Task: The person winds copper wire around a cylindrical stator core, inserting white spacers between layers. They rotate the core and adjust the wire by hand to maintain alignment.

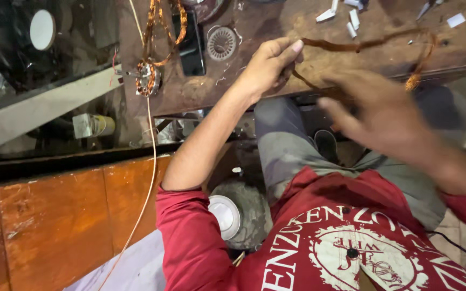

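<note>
Left hand (268, 64) pinches one end of a copper wire bundle (351, 45), fingers closed on it. The bundle lies on the workbench (308, 27), long axis running left-right. Right hand (384, 116) is blurred, fingers spread; its grip cannot be determined.

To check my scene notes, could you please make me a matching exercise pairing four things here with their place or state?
1. left hand
2. right hand
3. round copper-wound coil
4. small white paper strips

A. lying near the brown wooden workbench's far edge
B. blurred, beside the wire loop
C. grip pinched on the brown copper wire strand
D. at the workbench's left end, thin wire hanging below

Pairs: 1-C, 2-B, 3-D, 4-A
</note>
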